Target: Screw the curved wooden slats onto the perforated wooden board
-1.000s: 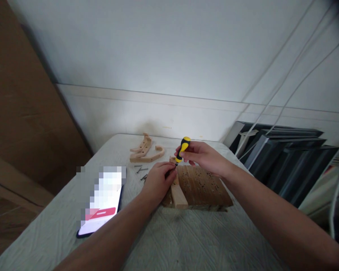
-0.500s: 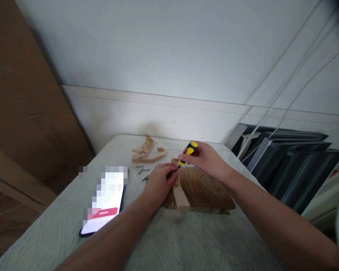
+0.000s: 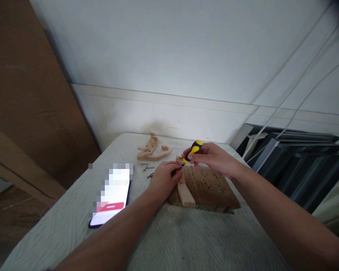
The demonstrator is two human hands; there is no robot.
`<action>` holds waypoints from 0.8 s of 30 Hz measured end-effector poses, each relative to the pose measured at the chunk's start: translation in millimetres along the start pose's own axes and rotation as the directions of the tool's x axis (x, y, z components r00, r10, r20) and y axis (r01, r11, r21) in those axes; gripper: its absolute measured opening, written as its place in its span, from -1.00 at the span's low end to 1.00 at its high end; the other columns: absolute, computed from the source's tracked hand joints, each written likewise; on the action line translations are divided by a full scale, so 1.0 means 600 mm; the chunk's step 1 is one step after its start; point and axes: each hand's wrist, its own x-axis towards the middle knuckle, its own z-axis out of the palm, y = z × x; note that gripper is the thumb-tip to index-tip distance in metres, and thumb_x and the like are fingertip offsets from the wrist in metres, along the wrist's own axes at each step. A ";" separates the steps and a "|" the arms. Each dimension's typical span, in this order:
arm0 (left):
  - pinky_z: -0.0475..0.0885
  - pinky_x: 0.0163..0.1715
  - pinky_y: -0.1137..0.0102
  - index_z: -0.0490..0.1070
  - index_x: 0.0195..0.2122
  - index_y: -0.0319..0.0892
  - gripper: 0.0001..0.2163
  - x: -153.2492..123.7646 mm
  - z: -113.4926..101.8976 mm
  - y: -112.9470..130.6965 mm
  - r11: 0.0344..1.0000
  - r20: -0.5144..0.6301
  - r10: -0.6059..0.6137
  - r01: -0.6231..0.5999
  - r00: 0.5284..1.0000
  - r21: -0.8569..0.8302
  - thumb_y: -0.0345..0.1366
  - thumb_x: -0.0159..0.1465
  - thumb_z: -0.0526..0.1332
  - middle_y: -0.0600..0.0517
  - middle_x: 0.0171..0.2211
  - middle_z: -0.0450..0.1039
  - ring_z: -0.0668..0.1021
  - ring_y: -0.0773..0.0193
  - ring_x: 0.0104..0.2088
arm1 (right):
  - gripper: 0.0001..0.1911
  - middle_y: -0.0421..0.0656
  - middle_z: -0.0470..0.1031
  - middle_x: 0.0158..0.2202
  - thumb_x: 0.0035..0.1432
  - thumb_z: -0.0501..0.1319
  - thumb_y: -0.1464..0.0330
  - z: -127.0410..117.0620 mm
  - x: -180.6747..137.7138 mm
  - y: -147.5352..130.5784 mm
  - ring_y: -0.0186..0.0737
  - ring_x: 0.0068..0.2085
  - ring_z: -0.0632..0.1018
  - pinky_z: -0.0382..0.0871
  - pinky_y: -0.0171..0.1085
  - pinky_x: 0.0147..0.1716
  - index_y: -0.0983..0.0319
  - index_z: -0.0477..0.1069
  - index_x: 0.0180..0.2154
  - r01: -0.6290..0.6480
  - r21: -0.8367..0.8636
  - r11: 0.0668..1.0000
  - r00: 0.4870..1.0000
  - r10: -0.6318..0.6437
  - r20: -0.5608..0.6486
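My right hand (image 3: 214, 160) is closed around a short yellow-and-black screwdriver (image 3: 193, 149), tilted with its tip down at the far end of a pale wooden strip (image 3: 185, 191). The strip lies on a brown wooden board with many small holes (image 3: 209, 188). My left hand (image 3: 165, 180) rests against the strip's left side, its fingertips pinched at the screwdriver tip on something too small to make out.
Curved pale wooden pieces (image 3: 154, 149) lie at the table's far side. A few dark screws (image 3: 147, 169) lie near them. A lit phone (image 3: 113, 197) lies at the left on the white quilted table cover (image 3: 169, 241). Dark framed panels (image 3: 296, 162) lean at the right.
The screwdriver has tilted further over to the right in my right hand. The view has shifted slightly, so everything sits a little more to the right. My left hand keeps its hold at the tip.
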 end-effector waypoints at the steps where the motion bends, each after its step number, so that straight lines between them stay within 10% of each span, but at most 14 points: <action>1: 0.41 -0.02 0.25 0.57 -0.26 -0.15 -0.86 0.000 0.001 -0.001 1.000 -0.007 -0.003 0.003 1.000 -0.001 -0.38 0.22 0.21 -0.03 -0.16 0.59 0.56 0.19 -0.12 | -0.75 -0.17 0.50 -0.51 -0.01 0.30 0.18 0.004 0.002 0.002 -0.34 -0.53 0.42 0.28 -0.31 -0.52 0.25 0.48 -0.44 -0.011 -0.088 0.996 0.998 0.005 -0.062; 6: 0.41 0.00 0.25 0.57 -0.23 -0.16 -0.84 0.000 0.003 -0.002 1.000 -0.007 -0.001 0.001 1.000 0.011 -0.38 0.22 0.22 -0.04 -0.14 0.59 0.56 0.18 -0.10 | -0.61 -0.20 0.36 -0.65 -0.01 0.29 0.05 0.024 0.010 0.018 -0.35 -0.61 0.34 0.14 -0.33 -0.64 0.25 0.35 -0.51 -0.128 -0.297 0.946 0.924 0.005 -0.383; 14: 0.40 0.01 0.26 0.57 -0.20 -0.19 -0.83 0.000 -0.001 0.003 1.000 0.026 -0.014 0.014 1.000 0.013 -0.37 0.25 0.20 -0.05 -0.12 0.58 0.56 0.17 -0.09 | -0.76 -0.20 0.44 -0.45 -0.02 0.30 0.32 0.012 0.000 0.009 -0.37 -0.50 0.43 0.30 -0.37 -0.58 0.25 0.40 -0.27 0.003 0.240 0.971 0.987 0.035 -0.156; 24: 0.40 0.00 0.25 0.57 -0.21 -0.18 -0.83 -0.001 0.001 0.000 0.999 0.018 -0.001 0.000 1.000 0.034 -0.38 0.24 0.21 -0.04 -0.12 0.58 0.56 0.18 -0.09 | -0.65 -0.28 0.33 -0.61 0.02 0.30 0.10 0.025 0.014 0.036 -0.40 -0.61 0.32 0.17 -0.34 -0.63 0.21 0.27 -0.43 -0.006 0.003 1.000 0.966 0.007 -0.259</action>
